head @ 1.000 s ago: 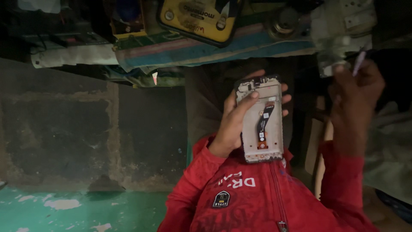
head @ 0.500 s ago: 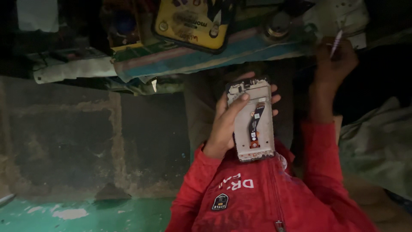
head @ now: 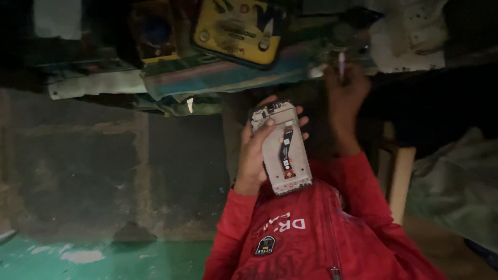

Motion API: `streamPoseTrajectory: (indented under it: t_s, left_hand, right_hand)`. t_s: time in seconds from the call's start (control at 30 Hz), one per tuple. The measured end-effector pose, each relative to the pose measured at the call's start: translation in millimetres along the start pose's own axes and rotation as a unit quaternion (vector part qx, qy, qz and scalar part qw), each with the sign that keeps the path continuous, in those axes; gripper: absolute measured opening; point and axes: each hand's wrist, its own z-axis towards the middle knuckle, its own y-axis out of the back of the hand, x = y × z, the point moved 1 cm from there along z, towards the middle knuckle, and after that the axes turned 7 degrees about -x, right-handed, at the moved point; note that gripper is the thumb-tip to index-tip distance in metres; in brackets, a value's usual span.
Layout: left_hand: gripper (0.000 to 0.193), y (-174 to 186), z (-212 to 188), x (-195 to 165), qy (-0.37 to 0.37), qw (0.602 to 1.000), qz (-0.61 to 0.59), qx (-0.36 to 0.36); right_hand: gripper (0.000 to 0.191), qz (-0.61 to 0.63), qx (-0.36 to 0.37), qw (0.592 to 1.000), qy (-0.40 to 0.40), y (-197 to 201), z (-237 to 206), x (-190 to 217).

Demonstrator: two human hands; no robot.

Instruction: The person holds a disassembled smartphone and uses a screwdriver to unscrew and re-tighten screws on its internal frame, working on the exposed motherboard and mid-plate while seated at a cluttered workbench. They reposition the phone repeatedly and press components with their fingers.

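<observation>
Head view: red jacket (head: pixel 311 243) fills the lower centre, both sleeves raised. Workbench (head: pixel 218 72) runs along the top; a yellow meter (head: pixel 236 28) lies at its near edge. Opened phone (head: pixel 284 148), inner side showing with a dark flex strip, sits upright between bench edge and jacket, gripped around its left side by the left hand (head: pixel 254 155). Right hand (head: pixel 345 103), fingers pinched on a thin tool (head: pixel 342 62), is at the bench edge.
</observation>
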Motion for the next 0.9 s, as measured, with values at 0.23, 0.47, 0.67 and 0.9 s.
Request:
streamPoseTrajectory:
  t_s: [0.23,0.47,0.67,0.9]
  left_hand:
    - [0.059,8.1,2.4,-0.4,-0.010,1.000,0.015,-0.006]
    - [0.058,10.4,8.2,5.8,-0.011,1.000,0.018,0.004]
    - [0.060,13.1,5.8,2.7,-0.013,1.000,0.025,-0.003]
    - [0.071,4.7,12.9,11.4,0.010,0.999,0.007,0.043]
  right_hand:
    - [0.008,0.037,-0.022,0.999,0.023,17.2,47.1,-19.8]
    - [0.007,0.119,0.003,0.993,0.009,14.6,48.7,-24.9]
    - [0.007,0.011,-0.067,0.992,0.104,20.1,45.4,-27.5]
    - [0.025,0.040,0.007,0.999,-0.035,48.5,-30.6,7.0]
